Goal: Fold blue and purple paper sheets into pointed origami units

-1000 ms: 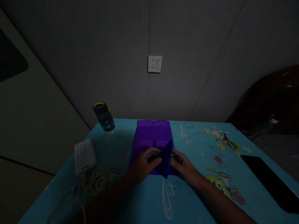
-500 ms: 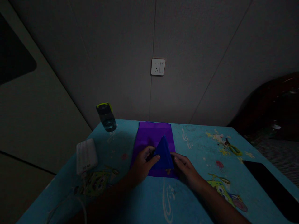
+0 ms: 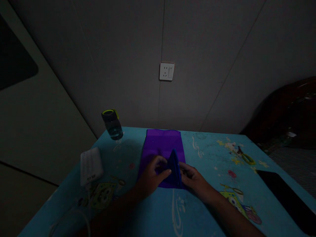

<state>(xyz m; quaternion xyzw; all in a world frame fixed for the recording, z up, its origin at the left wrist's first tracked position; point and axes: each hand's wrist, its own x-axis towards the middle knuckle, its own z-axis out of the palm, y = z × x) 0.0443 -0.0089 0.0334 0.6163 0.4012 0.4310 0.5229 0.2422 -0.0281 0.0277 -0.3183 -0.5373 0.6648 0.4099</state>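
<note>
A folded blue paper (image 3: 174, 169) stands on edge between my hands, with a pointed top and its layers seen nearly edge-on. My left hand (image 3: 154, 174) is at its left side: the thumb lies against the near face, and the fingertips reach the far part, partly hidden. My right hand (image 3: 194, 181) pinches the right edge between thumb and fingers. Under the paper and both hands lies a flat purple sheet (image 3: 163, 140) with visible creases.
A water bottle (image 3: 113, 125) stands at the back left. Nearer is a white power bank (image 3: 91, 166) with a cable. On the right are yellow-handled scissors (image 3: 247, 159) beside small scraps, and a black flat object (image 3: 283, 194). The patterned blue tablecloth (image 3: 202, 214) meets a wall.
The blue paper has turned from showing a broad triangular face to nearly edge-on, its tip slightly lower. My right fingers have closed in on its right edge; the left hand moved slightly.
</note>
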